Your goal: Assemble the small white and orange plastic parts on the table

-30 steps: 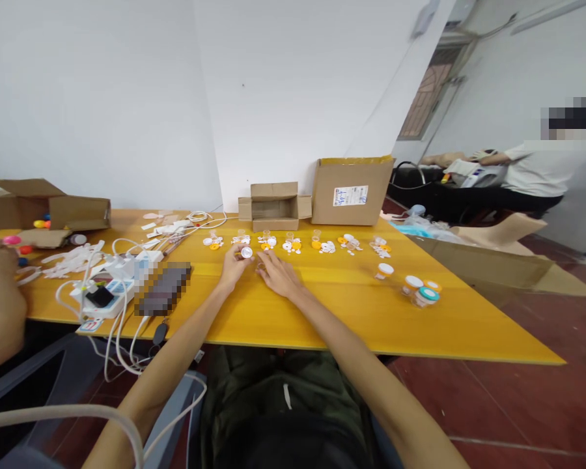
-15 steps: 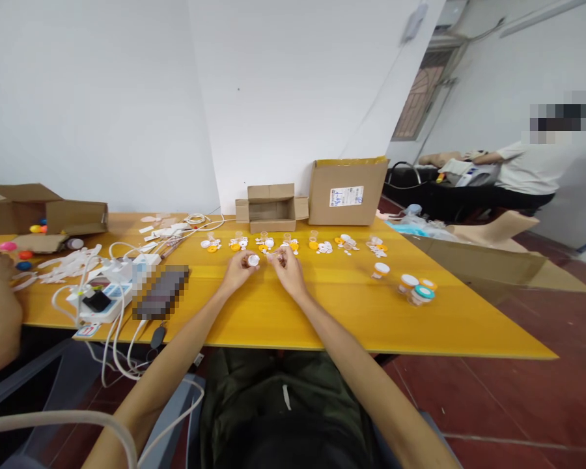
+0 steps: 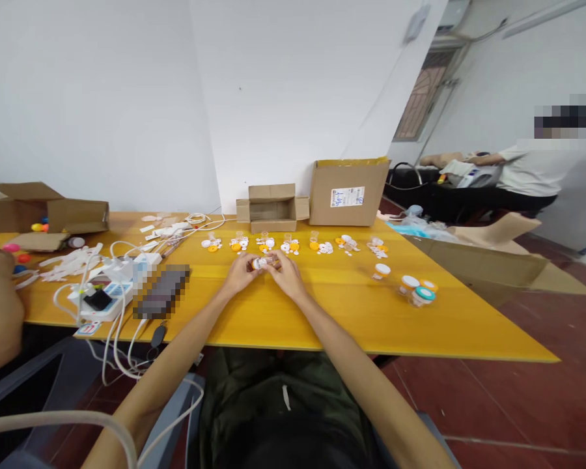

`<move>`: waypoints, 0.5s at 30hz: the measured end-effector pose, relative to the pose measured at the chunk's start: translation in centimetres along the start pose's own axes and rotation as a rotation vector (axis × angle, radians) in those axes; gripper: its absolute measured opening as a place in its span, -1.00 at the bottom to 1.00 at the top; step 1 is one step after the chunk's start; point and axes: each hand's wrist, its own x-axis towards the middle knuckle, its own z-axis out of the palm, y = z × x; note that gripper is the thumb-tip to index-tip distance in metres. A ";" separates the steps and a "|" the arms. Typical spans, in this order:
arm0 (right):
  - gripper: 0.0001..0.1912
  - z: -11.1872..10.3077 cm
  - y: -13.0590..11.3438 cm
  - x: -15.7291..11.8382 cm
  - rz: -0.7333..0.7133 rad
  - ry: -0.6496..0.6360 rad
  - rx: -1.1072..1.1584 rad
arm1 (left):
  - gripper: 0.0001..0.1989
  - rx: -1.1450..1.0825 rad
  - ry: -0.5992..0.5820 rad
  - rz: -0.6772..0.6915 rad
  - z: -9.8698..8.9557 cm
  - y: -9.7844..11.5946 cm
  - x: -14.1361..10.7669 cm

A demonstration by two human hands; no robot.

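Observation:
A small clear jar with white parts (image 3: 260,263) is between my two hands, above the middle of the yellow table (image 3: 254,326). My left hand (image 3: 240,273) has its fingers wrapped round the jar's left side. The fingers of my right hand (image 3: 286,273) close on its right side; whether they also hold a small part is too blurred to tell. Behind my hands stands a row of small clear cups (image 3: 314,236) with orange rings (image 3: 236,247) and white discs (image 3: 326,247). To the right are several lidded jars, one with a white lid (image 3: 383,268), one with a teal lid (image 3: 424,293).
An open carton (image 3: 272,212) and a larger box (image 3: 348,195) stand at the back. On the left lie a power strip (image 3: 108,296) with cables, a dark phone (image 3: 162,291) and coloured balls (image 3: 24,258). Another person's arm (image 3: 0,312) reaches in; a person (image 3: 532,172) sits far right.
My hands have come together, and the jar has tipped from facing up to lying sideways between them. At the left edge, the other person's hand has shifted, with something green now showing by it.

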 end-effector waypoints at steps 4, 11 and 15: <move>-0.77 0.0 0.1 0.1 -0.006 -0.039 -0.024 | -0.81 -0.029 -0.025 0.027 0.1 -0.5 0.0; -0.76 0.2 0.6 0.2 0.016 -0.076 0.030 | -0.81 -0.096 -0.048 0.025 0.1 -0.8 0.0; -0.77 0.3 1.0 0.3 -0.002 -0.088 0.078 | -0.77 -0.183 -0.076 0.001 0.2 -0.8 0.0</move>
